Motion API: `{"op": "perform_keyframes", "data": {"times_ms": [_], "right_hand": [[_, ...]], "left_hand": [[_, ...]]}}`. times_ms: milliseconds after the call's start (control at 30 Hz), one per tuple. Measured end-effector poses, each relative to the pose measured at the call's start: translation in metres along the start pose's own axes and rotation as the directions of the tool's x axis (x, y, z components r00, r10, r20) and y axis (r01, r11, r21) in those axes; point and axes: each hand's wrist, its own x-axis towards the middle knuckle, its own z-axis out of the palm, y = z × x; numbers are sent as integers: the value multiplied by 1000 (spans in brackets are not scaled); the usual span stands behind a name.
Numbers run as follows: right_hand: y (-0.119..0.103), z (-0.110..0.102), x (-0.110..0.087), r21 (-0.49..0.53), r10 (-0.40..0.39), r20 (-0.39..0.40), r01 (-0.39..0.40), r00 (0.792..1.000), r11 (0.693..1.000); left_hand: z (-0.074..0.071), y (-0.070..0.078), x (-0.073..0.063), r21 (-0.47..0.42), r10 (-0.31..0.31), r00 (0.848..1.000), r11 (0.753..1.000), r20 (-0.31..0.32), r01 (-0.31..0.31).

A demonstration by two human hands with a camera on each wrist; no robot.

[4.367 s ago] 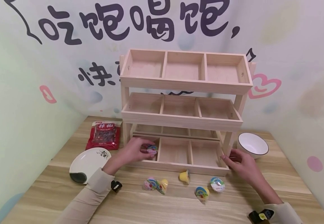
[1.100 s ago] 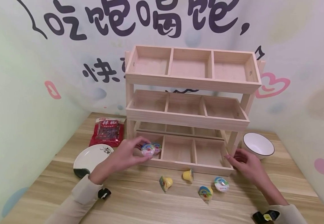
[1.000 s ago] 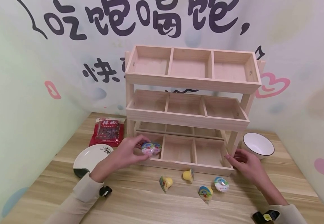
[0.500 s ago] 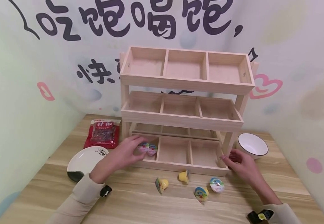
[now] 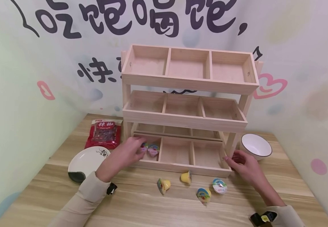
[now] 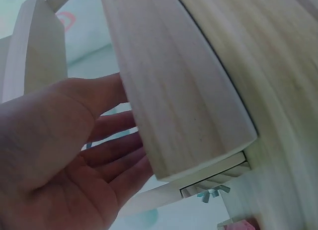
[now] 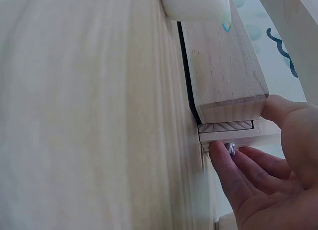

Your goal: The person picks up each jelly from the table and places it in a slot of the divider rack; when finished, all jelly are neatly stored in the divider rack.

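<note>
My left hand reaches into the left compartment of the wooden shelf rack's bottom tray. Between its thumb and fingers is a small jelly cup with a pink-and-blue lid, partly covered by the hand. Beside it in that compartment lies a second jelly cup. The left wrist view shows the fingers passing behind the tray's front board, fingertips hidden. My right hand grips the tray's right end; in the right wrist view, thumb and fingers close around its corner near a metal bolt.
Yellow jelly cups and a white-lidded one lie before the rack. To the left are a red dried-chili packet and a white plate. A white bowl stands at right. The rack's upper tiers overhang the bottom tray.
My left hand has brought a jelly cup from the table into the left compartment, beside the one placed earlier, then shifted it slightly left. My right hand has kept its grip.
</note>
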Motion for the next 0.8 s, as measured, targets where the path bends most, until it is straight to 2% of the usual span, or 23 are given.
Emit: {"op": "perform_keyframes", "data": {"times_ms": [100,233,467,600,800], "right_hand": [[-1,1,0,-1,2,1,-2,1000,1000],[-3,1,0,-1,11,4,-11,1000,1000],[-2,1,0,-4,13,10,-13,1000,1000],[-1,1,0,-1,16,14,-16,1000,1000],[-2,1,0,1,19,15,-19,1000,1000]], "left_hand": [[1,-1,-1,11,-8,1000,1000,9,8],[0,-1,0,-6,-44,997,999,58,44],[-1,-3,1,-7,-118,982,993,145,120],[-2,-4,1,-13,-111,981,993,156,114],[-5,-5,0,-69,-103,979,991,177,117]]}}
